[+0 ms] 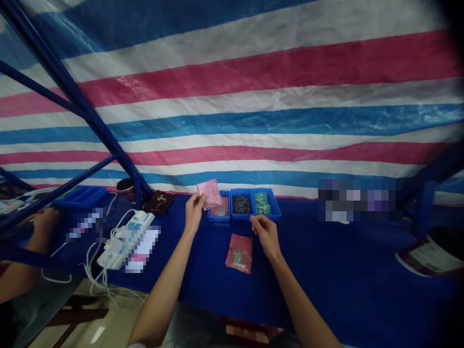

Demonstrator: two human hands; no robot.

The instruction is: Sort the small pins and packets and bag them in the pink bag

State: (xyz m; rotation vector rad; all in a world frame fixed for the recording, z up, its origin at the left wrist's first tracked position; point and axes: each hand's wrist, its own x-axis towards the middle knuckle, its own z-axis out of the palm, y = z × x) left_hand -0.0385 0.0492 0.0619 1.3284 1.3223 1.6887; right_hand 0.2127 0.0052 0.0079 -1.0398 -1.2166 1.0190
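My left hand (195,212) pinches a small pink plastic bag (210,192) by its lower left corner, just above the left blue bin. That bin holds another pink bag (221,209) with pale pieces in it. Dark screws (241,204) fill the middle bin, and green packets (261,203) lie in the right one. My right hand (266,234) hovers in front of the bins with its fingers curled and pressed together; whatever lies between the fingertips is too small to make out. Below and between my hands, a pink bag with pale pieces (239,253) lies flat on the table.
On the blue table (326,270), a white power strip (126,239) with loose cables lies left. A dark brown packet (158,201) and a cup (125,188) stand behind it. A dark tub (433,253) is at right. Another person's hand (46,220) works far left, beyond blue frame bars.
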